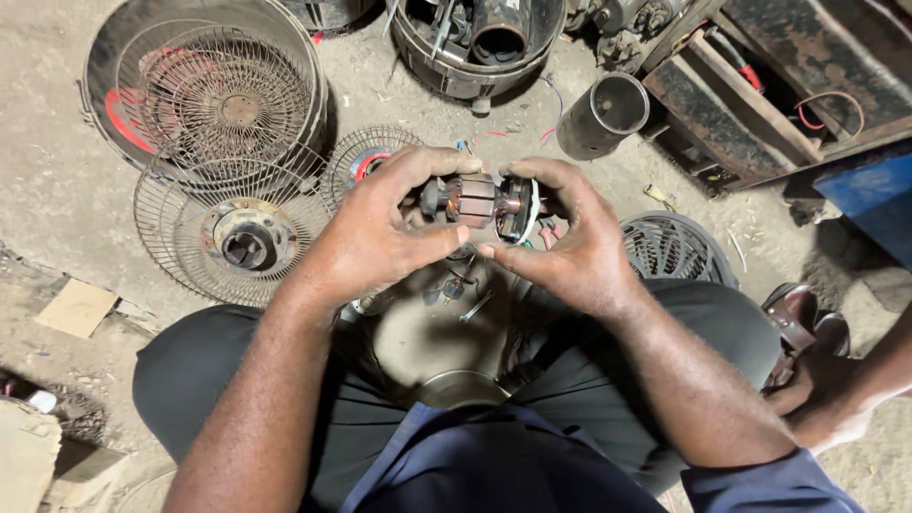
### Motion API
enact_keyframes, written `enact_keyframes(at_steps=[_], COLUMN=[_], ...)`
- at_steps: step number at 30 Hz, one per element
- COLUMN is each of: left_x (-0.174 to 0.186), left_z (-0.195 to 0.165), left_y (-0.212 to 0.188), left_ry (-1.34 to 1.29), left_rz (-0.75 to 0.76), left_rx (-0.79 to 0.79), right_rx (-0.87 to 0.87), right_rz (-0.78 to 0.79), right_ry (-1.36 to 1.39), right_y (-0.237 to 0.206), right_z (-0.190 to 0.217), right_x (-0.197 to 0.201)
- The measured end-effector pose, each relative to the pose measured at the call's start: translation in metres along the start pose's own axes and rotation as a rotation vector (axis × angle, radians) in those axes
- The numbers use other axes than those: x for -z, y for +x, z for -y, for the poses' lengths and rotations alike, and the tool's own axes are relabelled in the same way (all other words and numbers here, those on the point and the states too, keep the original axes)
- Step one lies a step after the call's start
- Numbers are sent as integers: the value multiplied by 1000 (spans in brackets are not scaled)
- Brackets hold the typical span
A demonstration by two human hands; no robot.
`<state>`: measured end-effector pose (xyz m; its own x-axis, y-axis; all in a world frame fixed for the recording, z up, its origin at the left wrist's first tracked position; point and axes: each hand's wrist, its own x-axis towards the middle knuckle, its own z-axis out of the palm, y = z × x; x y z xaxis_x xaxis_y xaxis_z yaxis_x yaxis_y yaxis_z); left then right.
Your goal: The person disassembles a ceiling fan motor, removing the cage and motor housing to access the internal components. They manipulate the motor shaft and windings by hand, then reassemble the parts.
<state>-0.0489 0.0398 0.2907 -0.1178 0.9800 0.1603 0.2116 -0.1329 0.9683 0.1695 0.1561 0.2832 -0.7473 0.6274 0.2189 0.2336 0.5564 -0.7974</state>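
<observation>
Over a dusty workshop floor [57,180] at frame centre, the left hand [375,237] and right hand [570,247] curl inward, fingers clasped around a motor armature [480,201] lying between the fingertips.

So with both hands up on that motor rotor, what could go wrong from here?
The rotor is held above the ground only by the fingertips of the left hand and right hand; a slip could drop it onto the loose screws and small parts below. The copper windings are exposed, so a tight grip might damage them.

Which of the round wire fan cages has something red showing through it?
The small fan cage nearest the left hand shows red inside. The flat cage in front has a grey hub only.
</observation>
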Motion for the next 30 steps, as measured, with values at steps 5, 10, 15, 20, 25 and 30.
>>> enact_keyframes(at_steps=[5, 10, 15, 20, 25, 30], left_x=[-1, -2, -4, -3, -9, -10], left_z=[7, 10, 15, 22, 24, 22], left_y=[2, 4, 5, 5, 8, 13], left_ry=[12, 40, -193, -374, -318, -286], left_rz=[5, 5, -28, -21, -95, -93], left_rx=[10, 43, 96, 89, 213, 333], right_rx=[22, 7, -38, -106, 75, 229], right_rz=[13, 24, 15, 4, 8, 25], right_ry=[-72, -16, 32, 97, -30, -183], right_y=[3, 5, 5, 6, 7, 8], right_z=[7, 9, 8, 9, 14, 21], right_x=[6, 8, 9, 8, 11, 17])
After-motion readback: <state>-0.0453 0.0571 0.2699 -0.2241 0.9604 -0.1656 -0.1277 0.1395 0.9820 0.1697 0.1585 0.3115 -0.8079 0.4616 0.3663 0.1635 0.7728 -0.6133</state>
